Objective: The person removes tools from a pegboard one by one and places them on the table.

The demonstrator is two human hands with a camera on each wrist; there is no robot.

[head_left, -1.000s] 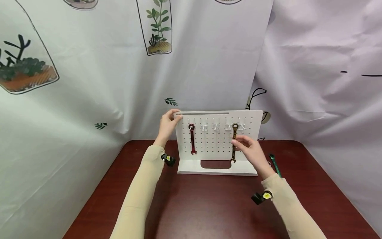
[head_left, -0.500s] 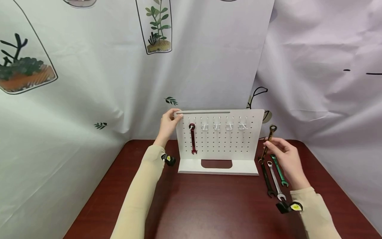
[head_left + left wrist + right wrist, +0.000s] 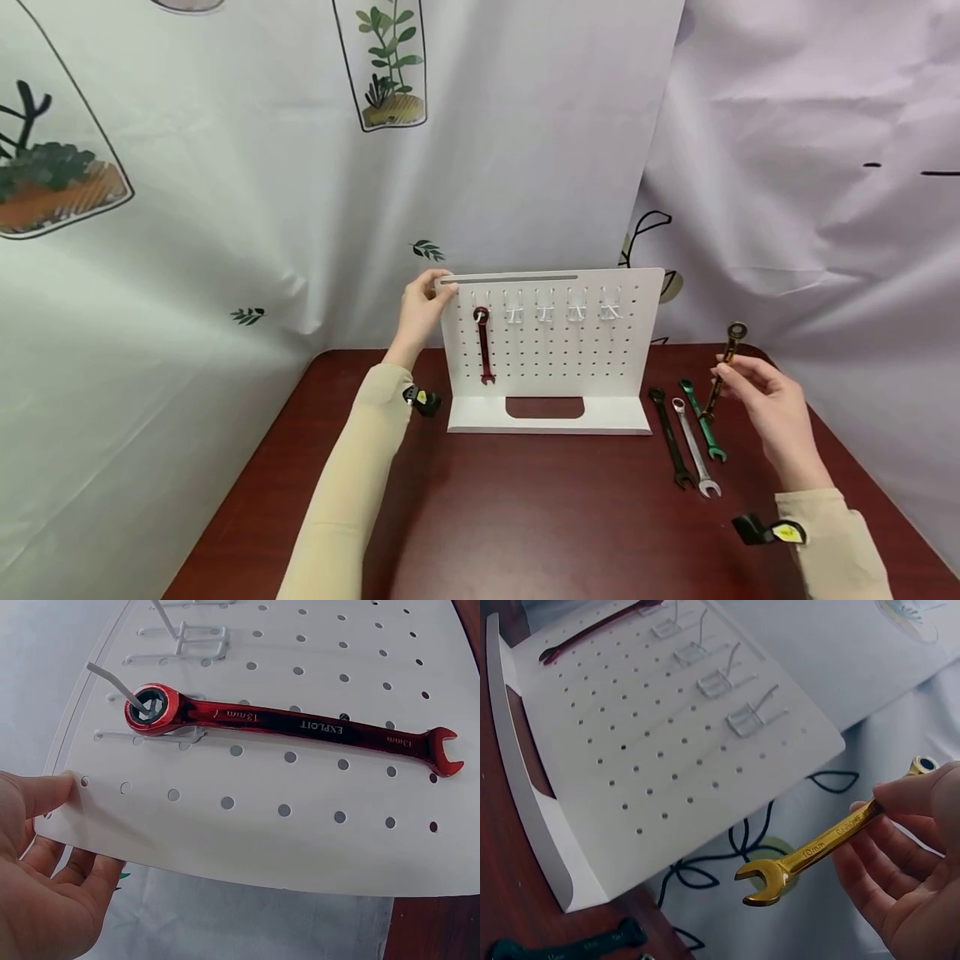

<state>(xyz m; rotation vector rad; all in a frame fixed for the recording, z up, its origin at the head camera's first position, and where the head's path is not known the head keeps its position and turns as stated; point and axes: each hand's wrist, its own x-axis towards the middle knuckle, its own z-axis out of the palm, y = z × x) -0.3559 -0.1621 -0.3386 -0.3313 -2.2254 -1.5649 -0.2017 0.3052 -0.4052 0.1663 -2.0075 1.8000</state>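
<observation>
My left hand [image 3: 422, 317] grips the upper left corner of a white pegboard [image 3: 555, 358], thumb on the front face and fingers behind the edge. Close to it, a red ratcheting wrench [image 3: 300, 726] hangs by its ring end from the leftmost hook. Off to the right of the board, my right hand [image 3: 772, 412] pinches a gold wrench [image 3: 817, 847] between thumb and fingers, ring end up and open jaw down. Below it on the table lie a green wrench [image 3: 703, 423], a silver wrench [image 3: 696, 450] and a black wrench [image 3: 671, 437], side by side.
Several white hooks [image 3: 577, 310] without tools stick out along the board's upper part. The board's base [image 3: 480, 417] stands on a dark red table [image 3: 525, 508]. A patterned white cloth [image 3: 525, 167] hangs behind and at both sides.
My right hand has carried the gold wrench from the rightmost hooks out to the right, over the loose wrenches, which show fully now. My left hand stays on the board's corner.
</observation>
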